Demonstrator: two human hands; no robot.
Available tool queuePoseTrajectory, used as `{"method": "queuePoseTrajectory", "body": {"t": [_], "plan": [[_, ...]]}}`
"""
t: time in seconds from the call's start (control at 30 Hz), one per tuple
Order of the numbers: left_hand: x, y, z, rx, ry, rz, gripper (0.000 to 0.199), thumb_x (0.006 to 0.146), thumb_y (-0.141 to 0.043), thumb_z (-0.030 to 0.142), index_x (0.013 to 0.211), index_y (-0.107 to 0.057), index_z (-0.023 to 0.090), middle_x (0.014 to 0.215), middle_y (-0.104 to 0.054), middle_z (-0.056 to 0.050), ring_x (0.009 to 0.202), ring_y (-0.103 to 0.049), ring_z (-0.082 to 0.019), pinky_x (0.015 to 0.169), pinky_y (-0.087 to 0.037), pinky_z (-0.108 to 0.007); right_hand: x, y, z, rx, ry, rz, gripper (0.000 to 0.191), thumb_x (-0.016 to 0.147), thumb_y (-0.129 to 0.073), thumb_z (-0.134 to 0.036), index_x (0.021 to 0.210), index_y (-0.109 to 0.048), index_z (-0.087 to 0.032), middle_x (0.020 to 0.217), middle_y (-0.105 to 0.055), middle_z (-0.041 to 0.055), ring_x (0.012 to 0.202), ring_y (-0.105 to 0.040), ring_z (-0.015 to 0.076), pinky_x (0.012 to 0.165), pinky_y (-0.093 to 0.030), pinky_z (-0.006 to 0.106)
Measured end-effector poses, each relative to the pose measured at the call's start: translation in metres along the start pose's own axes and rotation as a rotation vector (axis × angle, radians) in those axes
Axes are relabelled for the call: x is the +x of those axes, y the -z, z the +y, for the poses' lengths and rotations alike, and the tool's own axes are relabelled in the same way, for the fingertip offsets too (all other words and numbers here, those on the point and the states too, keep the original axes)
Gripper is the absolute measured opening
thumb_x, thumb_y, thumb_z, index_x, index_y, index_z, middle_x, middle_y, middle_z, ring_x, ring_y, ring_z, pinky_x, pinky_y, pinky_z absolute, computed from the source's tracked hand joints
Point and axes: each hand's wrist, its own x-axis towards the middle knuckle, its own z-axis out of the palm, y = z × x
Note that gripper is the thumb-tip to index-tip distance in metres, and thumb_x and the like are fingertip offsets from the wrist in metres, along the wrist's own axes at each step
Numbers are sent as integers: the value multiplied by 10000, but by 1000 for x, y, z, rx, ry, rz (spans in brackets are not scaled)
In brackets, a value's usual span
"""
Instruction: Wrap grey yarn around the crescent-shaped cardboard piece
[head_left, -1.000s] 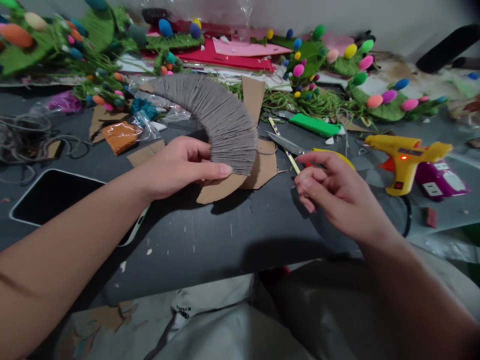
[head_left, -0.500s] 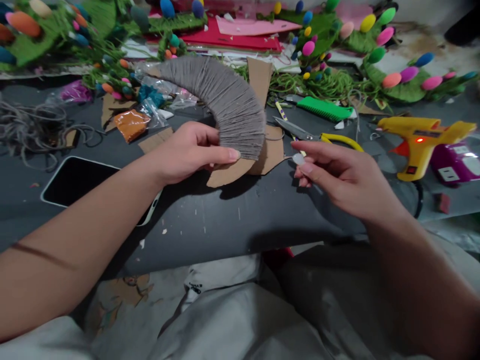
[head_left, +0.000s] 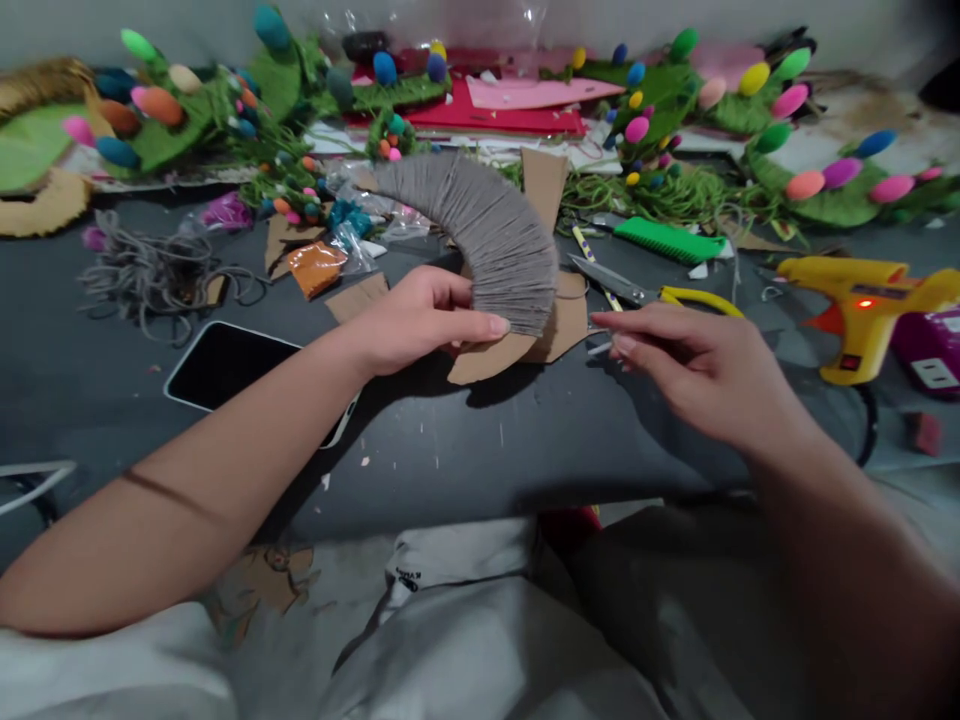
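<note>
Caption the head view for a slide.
Left hand holding a curved cardboard piece wrapped in grey yarn, right hand near yellow-handled metal scissors, over a dark tabletop.

A cardboard crescent [head_left: 517, 245], wound in grey yarn [head_left: 457, 190] but bare at its near end, curves over the table [head_left: 457, 465] behind its front edge, a whitish piece [head_left: 599, 349] rightward.

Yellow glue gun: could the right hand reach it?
Probably yes: the yellow glue gun lies just right of the right hand, apparently unobstructed, though that hand pinches a small whitish piece.
</note>
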Motion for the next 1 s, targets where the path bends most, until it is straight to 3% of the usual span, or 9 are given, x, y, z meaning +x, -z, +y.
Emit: {"method": "queuePoseTrajectory", "body": {"t": [0.13, 0.3, 0.37, 0.5, 0.6, 0.7, 0.8, 0.93, 1.0], "plan": [[0, 1, 0, 7, -10, -42, 207, 780, -821, 343, 806, -754, 149, 732, -639, -26, 614, -522, -87, 572, -419, -215, 7, -2, 1, 1, -107, 118, 232, 927, -651, -345, 1074, -769, -211, 644, -609, -7, 530, -505, 127, 516, -396, 275], [0, 2, 1, -17, -9, -76, 246, 781, -824, 364, 828, -742, 137, 725, -631, -20, 609, -515, -86, 565, -404, -213, 15, -1, 3, 133, -121, 134, 311, 853, -751, -375, 1107, -762, -195, 874, -761, 55, 708, -684, 179, 662, -543, 314], [0, 2, 1, -27, -6, -68, 249, 776, -827, 360, 823, -736, 133, 720, -627, -17, 602, -509, -81, 561, -398, -212, 16, 1, 3, 129, -145, 130, 281, 838, -766, -383, 1041, -779, -189, 871, -775, 61, 717, -706, 188, 676, -563, 319], [4, 2, -1, -84, -48, 61, 264, 750, -843, 350, 723, -694, 133, 659, -596, 0, 565, -477, -69, 522, -366, -206, 18, 7, 6, 32, -195, 129, 262, 869, -722, -442, 877, -756, -183, 677, -701, 23, 549, -598, 136, 530, -467, 268], [7, 3, -2, -166, -82, 190, 293, 716, -869, 355, 706, -675, 136, 683, -609, -3, 569, -474, -63, 496, -331, -198, 18, 9, 10, -47, -153, 154, 291, 902, -682, -474, 930, -708, -186, 619, -622, -14, 510, -486, 110, 485, -370, 252], [8, 3, -3, -178, -75, 206, 301, 713, -873, 364, 721, -676, 136, 693, -618, -4, 581, -496, -66, 498, -337, -198, 17, 7, 12, -26, -108, 183, 337, 872, -721, -501, 989, -710, -185, 613, -598, -24, 530, -466, 113, 509, -368, 260], [7, 2, -3, -162, -82, 165, 287, 739, -855, 364, 728, -683, 134, 703, -634, -10, 589, -517, -70, 514, -361, -206, 15, 6, 12, -41, -59, 232, 346, 868, -729, -501, 1015, -749, -189, 670, -646, 1, 567, -516, 132, 550, -412, 281], [6, 1, -2, -160, -93, 141, 295, 756, -843, 380, 736, -681, 134, 693, -616, -1, 574, -494, -63, 524, -369, -217, 15, 7, 17, -117, 32, 258, 275, 891, -710, -447, 1050, -777, -233, 935, -771, 55, 785, -693, 209, 705, -534, 336], [6, 1, -1, -159, -97, 126, 300, 761, -839, 386, 742, -677, 135, 682, -604, 3, 567, -483, -62, 528, -371, -222, 17, 9, 22, -160, 2, 287, 258, 885, -716, -459, 992, -795, -238, 883, -784, 59, 749, -712, 224, 672, -536, 341]]}}
